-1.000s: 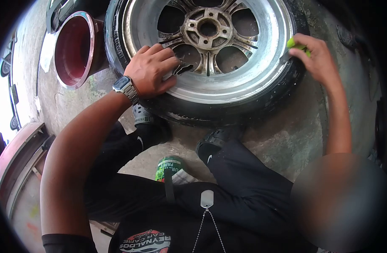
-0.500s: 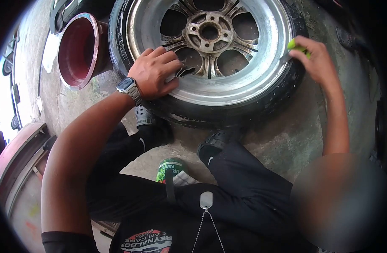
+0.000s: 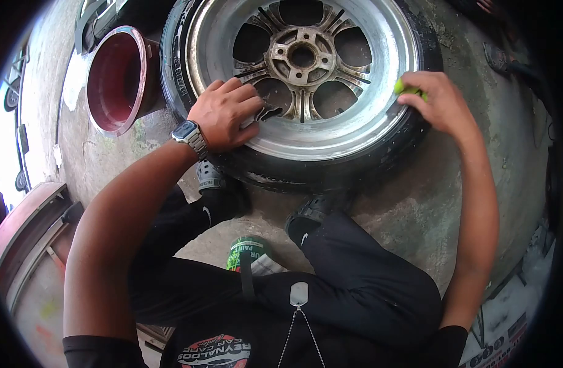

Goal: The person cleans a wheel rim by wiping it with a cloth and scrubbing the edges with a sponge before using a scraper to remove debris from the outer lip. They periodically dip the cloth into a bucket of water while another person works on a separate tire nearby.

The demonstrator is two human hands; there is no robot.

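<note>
A car wheel lies flat on the floor before me, its silver alloy rim [image 3: 321,145] bare and shiny, its spokes brownish and dirty, inside a black tyre [image 3: 330,173]. My right hand [image 3: 438,101] grips a green-handled scraper [image 3: 406,89], its grey blade against the right side of the rim's inner wall. My left hand [image 3: 226,116], with a metal watch [image 3: 188,134] on its wrist, presses on the rim's near left edge, fingers curled. A dark jagged patch [image 3: 270,113] shows beside those fingertips; what lies under them is hidden.
A dark red round tub [image 3: 116,80] lies tipped on the left, touching the tyre or close to it. Between my legs stands a green paint can [image 3: 246,248]. A pink and grey panel [image 3: 30,221] sits at lower left. Part of another person's foot [image 3: 496,58] shows at upper right.
My right hand and the scraper have moved left and down along the rim wall. My left hand keeps its place on the rim. The view has shifted slightly.
</note>
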